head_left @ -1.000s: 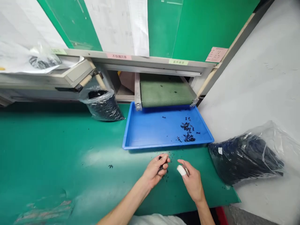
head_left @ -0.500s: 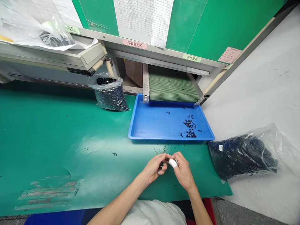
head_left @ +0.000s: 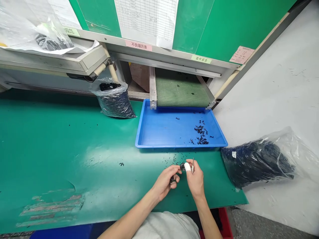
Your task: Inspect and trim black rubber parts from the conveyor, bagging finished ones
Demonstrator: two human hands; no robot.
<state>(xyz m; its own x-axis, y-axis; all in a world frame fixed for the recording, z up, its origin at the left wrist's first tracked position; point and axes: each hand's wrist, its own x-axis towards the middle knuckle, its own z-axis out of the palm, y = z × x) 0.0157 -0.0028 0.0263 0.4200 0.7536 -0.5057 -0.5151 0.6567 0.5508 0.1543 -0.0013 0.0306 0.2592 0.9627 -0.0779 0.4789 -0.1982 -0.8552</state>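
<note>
My left hand (head_left: pixel 165 182) is curled around small black parts (head_left: pixel 171 179), most of them hidden by the fingers. Between the fingertips of both hands is a round black ring-shaped piece (head_left: pixel 182 166). White wrapping covers the thumb of my right hand (head_left: pixel 195 181). That hand also grips a slim pointed tool (head_left: pixel 192 165), its kind too small to make out. Tiny black bits (head_left: pixel 174 157) lie scattered on the green tabletop (head_left: pixel 99 186) just beyond my hands.
A blue tray (head_left: pixel 159 146) holding small black parts (head_left: pixel 200 131) stands beneath the end of a green conveyor belt (head_left: pixel 181 93). A clear bag of black parts (head_left: pixel 116 103) stands left of it. Another filled bag (head_left: pixel 259 162) lies at the right edge.
My right hand has turned more upright and drawn slightly away from the left. The black ring and the slim tool now show more clearly. The camera view has shifted slightly.
</note>
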